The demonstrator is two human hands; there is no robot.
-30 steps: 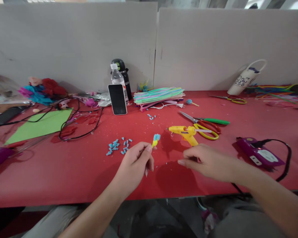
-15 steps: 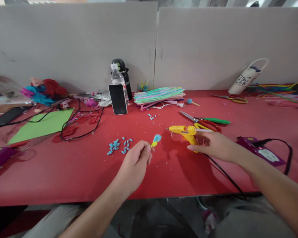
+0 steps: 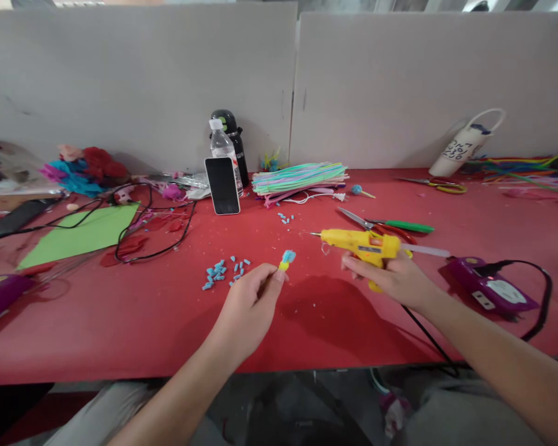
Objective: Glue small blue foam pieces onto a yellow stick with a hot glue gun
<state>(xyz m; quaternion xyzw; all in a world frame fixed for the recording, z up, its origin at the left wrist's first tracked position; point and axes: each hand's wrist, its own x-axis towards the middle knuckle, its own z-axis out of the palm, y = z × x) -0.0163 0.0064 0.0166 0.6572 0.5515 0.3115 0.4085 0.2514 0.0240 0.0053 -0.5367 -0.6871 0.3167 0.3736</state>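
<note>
Between the thumb and fingers of my left hand (image 3: 253,300) is a small yellow-and-blue fuzzy craft piece (image 3: 287,258), its blue end pointing up and away from me. My right hand (image 3: 395,275) grips the handle of a yellow glue gun (image 3: 360,243), whose metal nozzle points left toward the craft piece, with a gap between them. A clear glue stick (image 3: 425,249) sticks out of the gun's back. Just left of my left hand lie several short blue bits (image 3: 215,272); a few more blue bits (image 3: 286,218) are scattered farther back.
A phone (image 3: 223,186) leans against a bottle. Behind the glue gun lie scissors (image 3: 356,218) and a green-handled tool (image 3: 409,227). Bundled pipe cleaners (image 3: 300,179) are at the back. A purple power box (image 3: 490,285) sits right; a black cable (image 3: 155,253) loops at left.
My right hand has raised and turned the glue gun, and its grip has shifted around the handle. The craft piece in my left hand has tilted and moved slightly left.
</note>
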